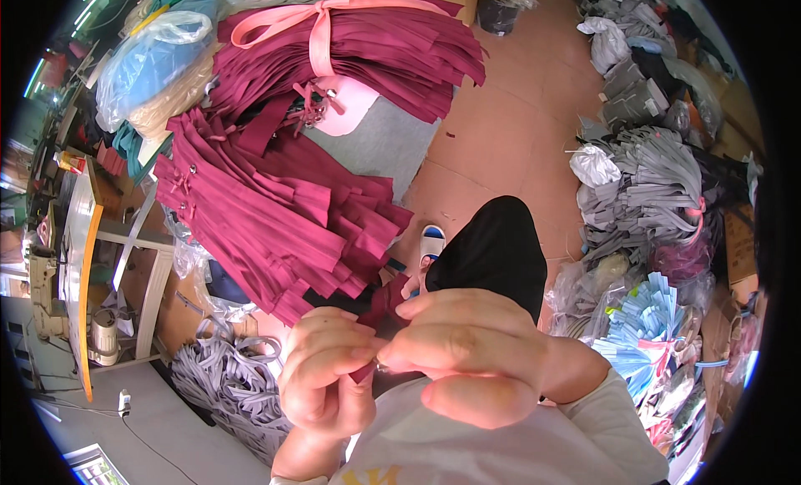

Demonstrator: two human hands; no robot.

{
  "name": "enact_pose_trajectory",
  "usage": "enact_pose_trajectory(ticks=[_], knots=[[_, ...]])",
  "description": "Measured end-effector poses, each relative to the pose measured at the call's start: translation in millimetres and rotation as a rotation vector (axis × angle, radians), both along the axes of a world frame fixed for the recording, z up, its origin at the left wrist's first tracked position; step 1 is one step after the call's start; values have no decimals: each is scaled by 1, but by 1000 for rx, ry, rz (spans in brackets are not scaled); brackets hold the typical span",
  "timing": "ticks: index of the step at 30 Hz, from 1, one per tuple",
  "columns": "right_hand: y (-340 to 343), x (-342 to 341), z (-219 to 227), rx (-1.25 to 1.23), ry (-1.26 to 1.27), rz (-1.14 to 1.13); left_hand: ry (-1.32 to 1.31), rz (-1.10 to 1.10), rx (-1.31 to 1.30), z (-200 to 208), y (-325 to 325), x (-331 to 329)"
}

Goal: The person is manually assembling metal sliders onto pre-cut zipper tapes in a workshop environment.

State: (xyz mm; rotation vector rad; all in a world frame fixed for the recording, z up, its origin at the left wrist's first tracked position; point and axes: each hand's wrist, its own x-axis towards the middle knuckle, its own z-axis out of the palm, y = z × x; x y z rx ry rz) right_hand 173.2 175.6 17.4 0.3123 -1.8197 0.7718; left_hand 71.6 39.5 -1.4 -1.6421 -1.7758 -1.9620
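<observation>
Close before my body, both hands meet at the fingertips. My left hand (325, 372) pinches a maroon fabric strip (361, 373), of which only a small bit shows between thumb and fingers. My right hand (471, 356) is closed too, its fingertips against those of the left; a tiny shiny spot shows there, but what it grips is hidden. More maroon cloth shows just beyond the knuckles. Past the hands lies a pile of maroon fabric strips (275, 209), with small metal fittings at its left end. Behind it is a second maroon bundle (359, 47), tied with a pink ribbon (320, 38).
A grey board (400, 143) lies under the maroon piles. Grey straps (229, 376) are heaped at lower left, near a table with an orange edge (90, 268). On the right stand grey strip bundles (642, 176) and a light blue bundle (638, 326). My knee (492, 251) juts forward.
</observation>
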Motion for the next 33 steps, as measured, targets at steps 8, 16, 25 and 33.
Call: enact_pose_trajectory(ticks=[8, 16, 25, 33], knots=[[5, 1, -9, 24, -3, -62, 167, 190, -265, 14, -14, -5], [7, -3, -13, 69, 36, -35, -118, 63, -189, 12, -13, 1], [11, 4, -10, 100, 0, 41, -138, -53, -156, 12, -15, -2], [12, 10, -7, 35, 30, 66, -122, -126, -87, 10, -17, -4]])
